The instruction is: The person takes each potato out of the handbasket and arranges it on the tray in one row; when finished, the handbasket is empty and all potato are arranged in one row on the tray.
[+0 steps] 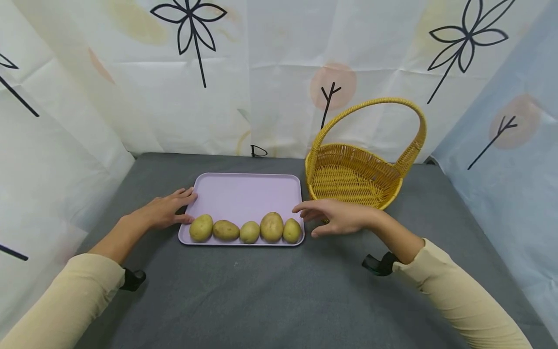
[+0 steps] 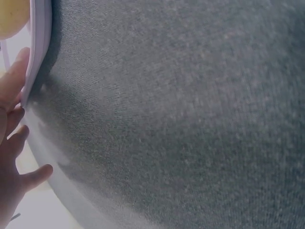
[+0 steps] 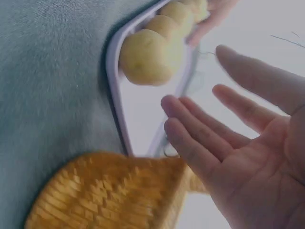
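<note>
A pale purple tray (image 1: 246,194) lies on the table, with several potatoes (image 1: 271,227) in a row along its near edge. At the tray's left side is my left hand (image 1: 167,209), fingers extended at the rim and thumb close to the leftmost potato. The left wrist view shows that thumb (image 2: 18,76) against the tray's rim and the other fingers spread. My right hand (image 1: 337,216) hovers by the tray's right edge, near the rightmost potato (image 1: 292,231). In the right wrist view its palm is bare, with fingers apart and loosely extended.
A yellow woven basket (image 1: 350,177) with a tall arched handle stands behind the right hand, just right of the tray. Grey cloth (image 1: 261,295) covers the table. Patterned white curtains (image 1: 279,106) hang behind and at both sides.
</note>
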`<state>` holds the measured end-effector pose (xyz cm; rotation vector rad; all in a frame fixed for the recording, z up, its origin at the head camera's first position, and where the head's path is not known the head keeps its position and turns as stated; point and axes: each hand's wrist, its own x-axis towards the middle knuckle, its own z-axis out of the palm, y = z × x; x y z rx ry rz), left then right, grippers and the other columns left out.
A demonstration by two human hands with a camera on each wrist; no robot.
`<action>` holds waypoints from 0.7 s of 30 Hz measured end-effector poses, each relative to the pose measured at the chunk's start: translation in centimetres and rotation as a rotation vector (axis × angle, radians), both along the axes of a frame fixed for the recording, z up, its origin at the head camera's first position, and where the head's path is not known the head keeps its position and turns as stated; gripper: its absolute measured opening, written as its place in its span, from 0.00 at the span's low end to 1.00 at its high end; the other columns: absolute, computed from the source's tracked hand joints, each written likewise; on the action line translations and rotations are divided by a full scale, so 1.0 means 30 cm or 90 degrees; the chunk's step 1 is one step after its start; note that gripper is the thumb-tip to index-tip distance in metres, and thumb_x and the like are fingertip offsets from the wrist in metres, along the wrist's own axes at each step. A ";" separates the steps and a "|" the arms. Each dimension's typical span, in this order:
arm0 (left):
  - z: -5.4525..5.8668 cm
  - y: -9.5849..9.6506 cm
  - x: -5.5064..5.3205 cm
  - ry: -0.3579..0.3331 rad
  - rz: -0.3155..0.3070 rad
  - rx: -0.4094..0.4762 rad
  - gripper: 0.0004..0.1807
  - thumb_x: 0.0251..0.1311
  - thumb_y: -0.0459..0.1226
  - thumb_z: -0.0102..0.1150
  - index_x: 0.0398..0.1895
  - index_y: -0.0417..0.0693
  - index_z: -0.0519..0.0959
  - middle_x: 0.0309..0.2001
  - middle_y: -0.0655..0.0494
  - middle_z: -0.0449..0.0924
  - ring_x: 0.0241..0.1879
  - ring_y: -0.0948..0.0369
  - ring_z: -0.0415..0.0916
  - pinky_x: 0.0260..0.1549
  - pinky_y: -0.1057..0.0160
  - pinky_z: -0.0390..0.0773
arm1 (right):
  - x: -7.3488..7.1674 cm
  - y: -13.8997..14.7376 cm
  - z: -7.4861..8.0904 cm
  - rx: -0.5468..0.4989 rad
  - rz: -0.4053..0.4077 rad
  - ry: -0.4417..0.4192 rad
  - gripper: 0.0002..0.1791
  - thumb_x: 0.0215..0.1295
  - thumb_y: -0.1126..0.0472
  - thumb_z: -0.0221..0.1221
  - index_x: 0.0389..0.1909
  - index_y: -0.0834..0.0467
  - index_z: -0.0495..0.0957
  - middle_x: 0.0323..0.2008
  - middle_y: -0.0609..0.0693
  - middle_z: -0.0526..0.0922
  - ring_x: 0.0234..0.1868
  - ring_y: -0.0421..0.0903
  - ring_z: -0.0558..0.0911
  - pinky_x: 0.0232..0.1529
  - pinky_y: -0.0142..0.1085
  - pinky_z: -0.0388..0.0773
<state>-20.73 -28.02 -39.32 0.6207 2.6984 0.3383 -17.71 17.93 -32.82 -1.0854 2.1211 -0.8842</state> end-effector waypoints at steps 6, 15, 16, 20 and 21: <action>0.008 -0.002 0.002 0.003 0.005 -0.007 0.47 0.62 0.56 0.62 0.75 0.37 0.58 0.76 0.32 0.49 0.73 0.32 0.45 0.57 0.21 0.50 | 0.028 0.139 0.065 -0.035 -0.054 -0.018 0.32 0.69 0.62 0.62 0.71 0.62 0.63 0.66 0.59 0.71 0.65 0.59 0.74 0.63 0.56 0.70; 0.019 -0.002 0.004 0.007 0.006 0.005 0.47 0.63 0.55 0.62 0.75 0.36 0.58 0.75 0.33 0.50 0.73 0.33 0.46 0.58 0.23 0.51 | 0.066 0.394 0.122 -0.061 -0.184 0.078 0.28 0.71 0.66 0.58 0.70 0.60 0.65 0.63 0.54 0.75 0.60 0.47 0.79 0.53 0.33 0.78; 0.021 -0.001 0.004 0.009 0.006 0.007 0.46 0.63 0.55 0.62 0.75 0.36 0.58 0.75 0.33 0.51 0.73 0.33 0.46 0.58 0.23 0.52 | 0.068 0.420 0.123 -0.067 -0.193 0.093 0.28 0.71 0.68 0.57 0.70 0.60 0.65 0.63 0.53 0.75 0.59 0.44 0.79 0.52 0.32 0.78; 0.030 0.001 0.000 0.019 0.007 0.009 0.46 0.63 0.55 0.62 0.75 0.36 0.59 0.75 0.33 0.52 0.73 0.34 0.48 0.59 0.24 0.53 | 0.079 0.510 0.123 -0.081 -0.258 0.142 0.26 0.72 0.71 0.55 0.69 0.62 0.66 0.60 0.44 0.77 0.58 0.39 0.80 0.49 0.28 0.78; 0.031 0.001 -0.002 0.022 0.007 0.011 0.46 0.63 0.55 0.62 0.75 0.36 0.59 0.75 0.33 0.53 0.73 0.33 0.48 0.59 0.24 0.53 | 0.083 0.528 0.122 -0.081 -0.281 0.153 0.25 0.72 0.71 0.55 0.69 0.62 0.66 0.58 0.41 0.78 0.57 0.37 0.80 0.48 0.27 0.78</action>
